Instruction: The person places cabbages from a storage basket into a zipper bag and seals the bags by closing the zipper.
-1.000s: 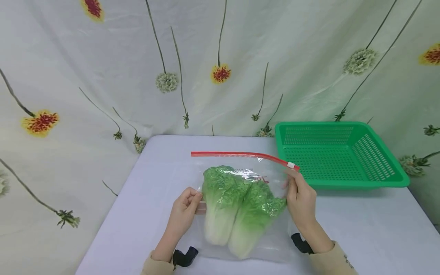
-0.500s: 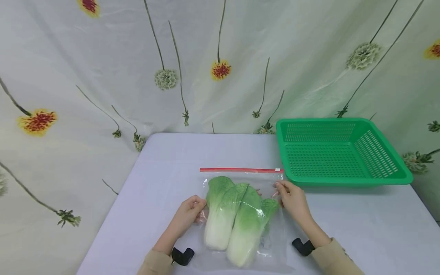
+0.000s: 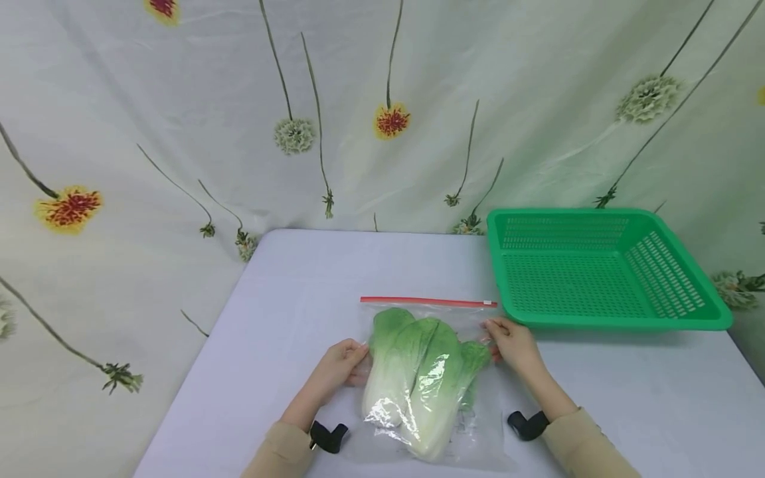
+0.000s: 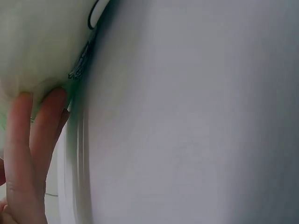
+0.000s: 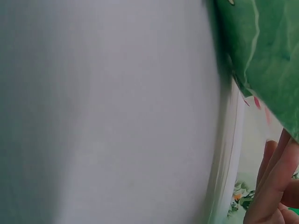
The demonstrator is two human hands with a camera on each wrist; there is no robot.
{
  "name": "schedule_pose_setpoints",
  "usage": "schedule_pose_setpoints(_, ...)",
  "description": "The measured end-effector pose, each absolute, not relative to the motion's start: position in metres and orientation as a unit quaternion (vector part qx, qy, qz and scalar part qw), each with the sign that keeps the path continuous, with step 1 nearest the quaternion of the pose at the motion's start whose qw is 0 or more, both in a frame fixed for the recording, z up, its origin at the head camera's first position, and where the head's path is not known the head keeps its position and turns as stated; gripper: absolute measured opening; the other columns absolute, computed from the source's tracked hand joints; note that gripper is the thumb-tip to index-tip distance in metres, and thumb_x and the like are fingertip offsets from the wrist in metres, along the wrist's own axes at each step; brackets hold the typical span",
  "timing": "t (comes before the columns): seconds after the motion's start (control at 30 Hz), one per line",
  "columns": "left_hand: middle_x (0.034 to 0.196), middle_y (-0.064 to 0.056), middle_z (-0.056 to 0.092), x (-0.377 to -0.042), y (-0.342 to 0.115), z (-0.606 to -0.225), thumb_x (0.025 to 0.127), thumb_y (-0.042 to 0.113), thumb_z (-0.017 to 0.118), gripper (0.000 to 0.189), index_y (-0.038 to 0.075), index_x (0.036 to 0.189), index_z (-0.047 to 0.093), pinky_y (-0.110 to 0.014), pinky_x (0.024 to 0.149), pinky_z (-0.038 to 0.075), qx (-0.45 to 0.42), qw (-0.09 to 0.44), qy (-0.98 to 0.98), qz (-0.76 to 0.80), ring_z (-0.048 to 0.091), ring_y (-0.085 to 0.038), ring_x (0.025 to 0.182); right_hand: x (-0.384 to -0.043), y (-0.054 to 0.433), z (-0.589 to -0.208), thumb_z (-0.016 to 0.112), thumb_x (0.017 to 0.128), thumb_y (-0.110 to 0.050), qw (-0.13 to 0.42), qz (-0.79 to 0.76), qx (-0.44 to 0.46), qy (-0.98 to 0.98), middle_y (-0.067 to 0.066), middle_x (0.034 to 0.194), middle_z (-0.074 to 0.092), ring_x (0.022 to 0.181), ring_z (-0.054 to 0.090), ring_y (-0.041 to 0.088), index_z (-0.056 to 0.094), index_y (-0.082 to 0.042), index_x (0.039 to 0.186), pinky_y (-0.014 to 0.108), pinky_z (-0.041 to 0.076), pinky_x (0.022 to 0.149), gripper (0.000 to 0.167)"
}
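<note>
A clear slider zip bag (image 3: 487, 431) lies in front of the person, its red zip strip (image 3: 427, 301) along the far edge and a white slider at the right end. Two napa cabbages (image 3: 431, 398) sit side by side inside, leaves away from the person. The left hand (image 3: 336, 365) pinches the bag's left side, thumb on top; in the left wrist view its fingers (image 4: 21, 144) extend under the bag. On the right side, the right hand (image 3: 516, 345) pinches the bag near its upper corner. The right wrist view has green leaf above that hand's fingers (image 5: 275, 182).
A green plastic basket (image 3: 505, 292) stands at the table's back right, close beyond the right hand. The white table (image 3: 287, 292) ends at a floral curtain (image 3: 352, 166) behind. Black wrist mounts (image 3: 327, 438) sit below both hands.
The bag has come down and nearer the person, then shifted slightly right. Its red strip, bent at the right before, now lies nearly straight. Both hands keep hold of the sides.
</note>
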State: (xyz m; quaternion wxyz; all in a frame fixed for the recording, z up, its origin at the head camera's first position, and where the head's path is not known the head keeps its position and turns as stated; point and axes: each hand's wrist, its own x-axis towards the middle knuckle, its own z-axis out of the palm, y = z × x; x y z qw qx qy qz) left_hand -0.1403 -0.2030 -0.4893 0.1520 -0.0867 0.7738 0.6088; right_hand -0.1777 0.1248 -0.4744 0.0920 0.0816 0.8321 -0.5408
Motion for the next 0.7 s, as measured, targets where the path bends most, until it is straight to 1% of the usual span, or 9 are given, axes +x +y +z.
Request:
schedule_pose_setpoints(0.2,0.072,0.002,0.057,-0.143,-0.197,-0.492,0.101,0.020,0.055,0.023,-0.002,0.095,0.057,-0.023,0.054,0.054,-0.099,0.152,0.776,0.604,0.056,-0.010,0.060,-0.178,0.129,-0.478,0.050,0.104,-0.022,0.103,-0.538,0.097,0.831,0.018,0.094,0.065,0.059,0.058,0.007,0.058,0.009,0.125,0.024,0.055,0.054,0.038)
schedule_pose_setpoints(0.3,0.076,0.000,0.058,-0.143,-0.198,-0.493,0.101,0.022,0.055,0.025,-0.003,0.102,0.058,-0.024,0.056,0.053,-0.102,0.155,0.781,0.597,0.055,-0.011,0.062,-0.177,0.130,-0.478,0.050,0.104,-0.023,0.107,-0.538,0.097,0.830,0.017,0.094,0.065,0.059,0.058,0.008,0.056,0.009,0.126,0.026,0.056,0.055,0.040)
schedule_pose_setpoints(0.37,0.083,-0.004,0.062,-0.141,-0.202,-0.491,0.102,0.024,0.054,0.029,-0.004,0.110,0.058,-0.027,0.059,0.056,-0.100,0.159,0.787,0.588,0.059,-0.013,0.066,-0.176,0.132,-0.477,0.050,0.104,-0.025,0.110,-0.525,0.087,0.839,0.018,0.095,0.066,0.060,0.062,0.013,0.055,0.010,0.127,0.030,0.057,0.057,0.042)
schedule_pose_setpoints(0.43,0.095,-0.012,0.067,-0.137,-0.208,-0.488,0.102,0.025,0.053,0.035,-0.006,0.117,0.055,-0.031,0.067,0.060,-0.091,0.164,0.788,0.587,0.067,-0.019,0.075,-0.172,0.135,-0.476,0.050,0.104,-0.027,0.112,-0.497,0.064,0.858,0.020,0.098,0.068,0.067,0.067,0.019,0.054,0.012,0.128,0.037,0.060,0.065,0.046)
schedule_pose_setpoints(0.47,0.102,-0.017,0.068,-0.134,-0.213,-0.485,0.103,0.025,0.052,0.037,-0.007,0.121,0.053,-0.034,0.072,0.062,-0.085,0.166,0.789,0.585,0.070,-0.024,0.081,-0.168,0.137,-0.475,0.050,0.104,-0.029,0.116,-0.477,0.052,0.870,0.022,0.101,0.069,0.074,0.069,0.024,0.053,0.012,0.129,0.040,0.060,0.071,0.049)
schedule_pose_setpoints(0.53,0.115,-0.024,0.066,-0.130,-0.223,-0.477,0.103,0.025,0.051,0.040,-0.007,0.127,0.049,-0.038,0.082,0.061,-0.077,0.163,0.797,0.576,0.071,-0.031,0.096,-0.159,0.143,-0.470,0.050,0.104,-0.032,0.125,-0.437,0.028,0.891,0.022,0.106,0.070,0.085,0.071,0.030,0.053,0.013,0.129,0.045,0.059,0.079,0.052)
schedule_pose_setpoints(0.57,0.119,-0.025,0.065,-0.128,-0.229,-0.473,0.103,0.025,0.051,0.041,-0.007,0.128,0.049,-0.040,0.085,0.060,-0.076,0.158,0.803,0.569,0.070,-0.033,0.102,-0.153,0.147,-0.467,0.050,0.103,-0.032,0.132,-0.421,0.015,0.897,0.023,0.108,0.070,0.089,0.071,0.031,0.053,0.013,0.129,0.046,0.058,0.081,0.052)
schedule_pose_setpoints(0.6,0.123,-0.026,0.064,-0.127,-0.234,-0.467,0.104,0.025,0.051,0.041,-0.007,0.130,0.048,-0.040,0.088,0.059,-0.072,0.153,0.811,0.560,0.068,-0.034,0.108,-0.148,0.151,-0.463,0.052,0.103,-0.033,0.137,-0.406,0.005,0.903,0.022,0.109,0.070,0.091,0.071,0.030,0.055,0.012,0.128,0.045,0.058,0.082,0.052)
schedule_pose_setpoints(0.7,0.130,-0.025,0.061,-0.127,-0.248,-0.442,0.104,0.023,0.049,0.041,-0.005,0.134,0.047,-0.041,0.095,0.056,-0.064,0.129,0.837,0.528,0.063,-0.035,0.118,-0.133,0.164,-0.443,0.055,0.101,-0.033,0.162,-0.388,-0.019,0.907,0.018,0.108,0.071,0.086,0.071,0.023,0.058,0.007,0.126,0.039,0.058,0.074,0.048)
